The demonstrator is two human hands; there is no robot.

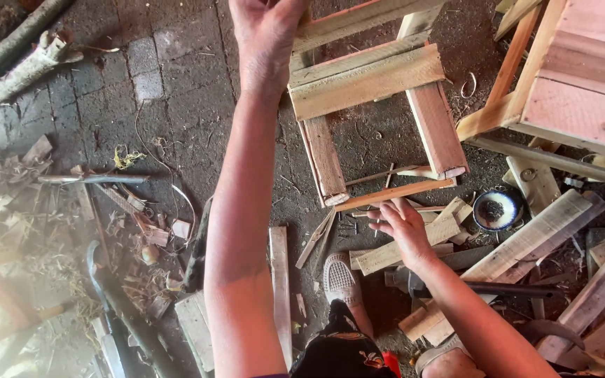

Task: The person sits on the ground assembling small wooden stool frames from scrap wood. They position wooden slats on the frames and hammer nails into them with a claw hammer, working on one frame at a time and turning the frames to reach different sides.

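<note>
From up here I see my left hand (266, 35) raised at the top of the view, its grip closed on the upper edge of a wooden frame (369, 105), a small crate-like piece made of pale slats nailed to two side boards. The frame stands tilted on the stone floor (141, 91), its lower ends pointing toward me. My right hand (402, 224) is low, just under the frame's bottom thin slat (393, 194), fingers spread and loosely open, resting on a loose plank (407, 245) among the scraps; it holds nothing that I can make out. Small dark nails (346, 227) lie on the floor just left of that hand. A round blue-rimmed bowl (497, 208) sits to the right of it, near more boards. My shoe (341, 280) shows below the frame. A larger wooden box (575, 77) stands at the upper right, and branches (15, 66) lie at the upper left.
</note>
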